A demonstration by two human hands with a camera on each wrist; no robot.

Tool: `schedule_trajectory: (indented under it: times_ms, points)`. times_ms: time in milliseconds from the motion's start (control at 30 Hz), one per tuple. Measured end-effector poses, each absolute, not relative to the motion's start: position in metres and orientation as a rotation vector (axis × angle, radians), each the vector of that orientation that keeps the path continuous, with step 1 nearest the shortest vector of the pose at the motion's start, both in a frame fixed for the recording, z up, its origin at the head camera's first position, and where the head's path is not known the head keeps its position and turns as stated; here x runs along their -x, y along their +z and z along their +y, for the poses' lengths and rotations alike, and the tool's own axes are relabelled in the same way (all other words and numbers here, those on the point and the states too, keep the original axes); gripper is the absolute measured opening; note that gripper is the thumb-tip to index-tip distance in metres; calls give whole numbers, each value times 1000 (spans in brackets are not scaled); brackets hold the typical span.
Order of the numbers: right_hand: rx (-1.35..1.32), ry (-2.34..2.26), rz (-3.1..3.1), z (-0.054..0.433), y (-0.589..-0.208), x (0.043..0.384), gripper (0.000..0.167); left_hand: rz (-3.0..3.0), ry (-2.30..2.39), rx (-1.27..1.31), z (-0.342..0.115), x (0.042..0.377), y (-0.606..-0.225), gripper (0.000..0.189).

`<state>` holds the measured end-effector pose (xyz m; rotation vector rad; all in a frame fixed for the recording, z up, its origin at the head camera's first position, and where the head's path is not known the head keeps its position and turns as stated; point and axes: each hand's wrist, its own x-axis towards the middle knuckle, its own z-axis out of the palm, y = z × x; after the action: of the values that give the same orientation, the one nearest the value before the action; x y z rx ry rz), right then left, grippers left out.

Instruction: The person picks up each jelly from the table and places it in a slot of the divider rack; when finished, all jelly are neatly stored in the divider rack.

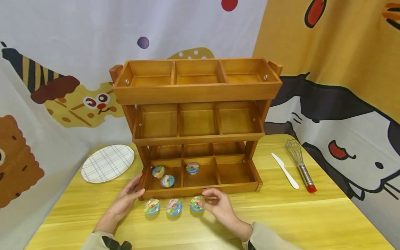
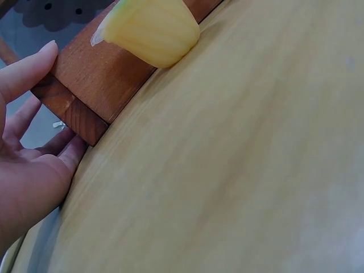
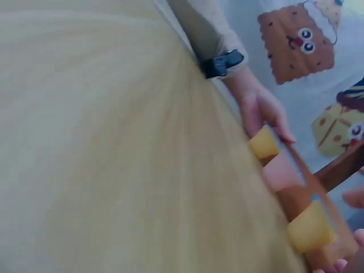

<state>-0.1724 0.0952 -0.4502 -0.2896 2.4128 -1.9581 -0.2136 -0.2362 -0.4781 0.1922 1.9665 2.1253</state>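
Note:
In the head view, a brown wooden three-tier rack [image 1: 197, 93] stands on the table. Its left bottom corner is steadied by my left hand [image 1: 125, 198], thumb on the front and fingers at the side; the left wrist view shows this hand [image 2: 28, 159] against the wood [image 2: 96, 85]. Three small jelly cups line up before the rack: a left one [image 1: 152, 207], a middle one [image 1: 174, 207] and a right one [image 1: 196, 204]. At the right cup is my right hand [image 1: 220, 206], thumb over its lid edge, index fingertip apart from the cup. Both wrist views show yellow cups [image 2: 156, 34] [image 3: 311, 227].
Two jelly cups [image 1: 158, 171] [image 1: 167, 181] lie in the bottom tier's left compartment, and one cup [image 1: 192, 168] in its middle compartment. A checked plate [image 1: 107, 163] is left of the rack. To the right lie a white knife [image 1: 285, 171] and a whisk [image 1: 301, 166].

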Motion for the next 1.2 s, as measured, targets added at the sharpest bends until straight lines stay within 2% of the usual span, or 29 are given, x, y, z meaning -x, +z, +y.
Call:
schedule_trajectory:
  times_ms: [67,167,267,367,600,900,1033,1200]
  points:
    - [290,-1995,2369,95,-463,169,38,1968,2131,-195,-237,214,-477,70]
    - [427,-2011,2294,94,-476,171,45,1989,2107,-203,-237,214,-476,69]
    - [576,-1988,2248,92,-482,176,50,2016,2075,-210,-238,214,-476,68]
    - [597,-1940,2254,91,-483,178,51,2030,2063,-201,-240,216,-479,68]
    - [584,-1866,2259,89,-460,167,51,2019,2083,-189,-241,215,-481,69]
    - [554,-1839,2319,88,-451,165,49,1999,2092,-193,-239,216,-474,69]
    - [571,-1838,2242,95,-444,170,49,1986,2104,-216,-238,215,-475,70]
    - [762,-1725,2227,109,-430,193,51,1956,2114,-220,-241,215,-477,70]
